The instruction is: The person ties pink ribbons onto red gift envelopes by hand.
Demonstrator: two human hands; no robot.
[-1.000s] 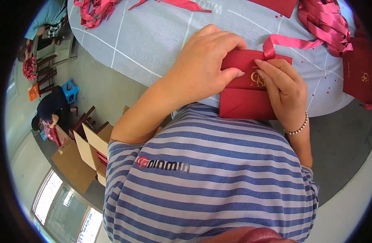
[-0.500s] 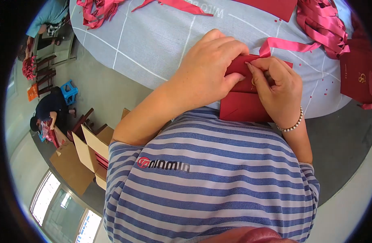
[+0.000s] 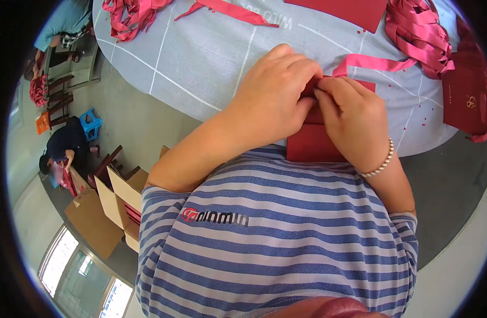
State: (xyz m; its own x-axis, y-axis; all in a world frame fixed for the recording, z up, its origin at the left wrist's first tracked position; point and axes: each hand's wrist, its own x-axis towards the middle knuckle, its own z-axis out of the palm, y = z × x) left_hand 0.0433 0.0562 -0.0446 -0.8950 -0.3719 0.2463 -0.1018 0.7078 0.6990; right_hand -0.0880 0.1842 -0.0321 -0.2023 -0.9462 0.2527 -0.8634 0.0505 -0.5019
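A dark red paper bag (image 3: 313,143) lies flat at the table edge against my striped shirt, partly hidden by both hands. My left hand (image 3: 278,93) grips its upper left part, fingers bent over the top edge and thumb below. My right hand (image 3: 355,116), with a beaded bracelet at the wrist, is closed in a pinch beside the left fingertips. What lies between those fingertips is hidden. A pink ribbon (image 3: 384,62) runs from behind the bag's top edge to a ribbon bundle (image 3: 419,37) at the right.
Another red bag (image 3: 466,95) with a gold emblem stands at the right edge. More ribbons (image 3: 132,18) and a red sheet-like piece (image 3: 349,13) lie at the back. Red bits dot the grey cloth (image 3: 201,58). Cardboard boxes (image 3: 97,222), a blue stool (image 3: 90,123) and a seated person (image 3: 66,143) are left.
My right hand has shifted left, bringing its fingertips against the left hand's. The gold emblem on the bag is now covered. The ribbon near the bag has moved slightly left.
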